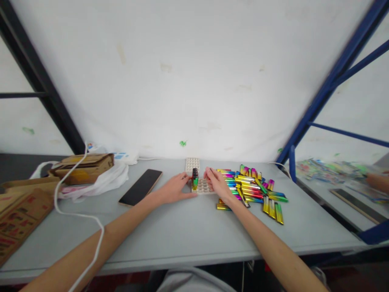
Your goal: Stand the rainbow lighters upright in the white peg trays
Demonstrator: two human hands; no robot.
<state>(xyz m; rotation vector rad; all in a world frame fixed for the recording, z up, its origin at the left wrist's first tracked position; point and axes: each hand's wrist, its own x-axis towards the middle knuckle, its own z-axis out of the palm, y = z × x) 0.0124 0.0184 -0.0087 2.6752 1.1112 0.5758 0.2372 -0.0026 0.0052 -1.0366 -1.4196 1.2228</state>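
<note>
A pale tray [204, 187] with rows of round holes lies on the table before me. Along its left end stands a row of shiny lighters [195, 181], upright, with black tops. Close against that row's left side is my left hand [176, 188], its thumb and fingers stretched apart; whether the fingertips touch the lighters or the tray I cannot tell. Over the tray's right part my right hand [216, 182] has its fingers curled together, and what they hold, if anything, is hidden. Right of it lies a loose pile of metallic rainbow-coloured lighters [251, 188].
Behind sits a second pale tray [192, 163] by the wall. A dark phone [141, 186] lies left of my left hand. Cardboard boxes [86, 168], a plastic bag [106, 180] and a white cable [75, 215] occupy the left. Another person's hand [378, 181] shows far right, beyond a blue frame [330, 85].
</note>
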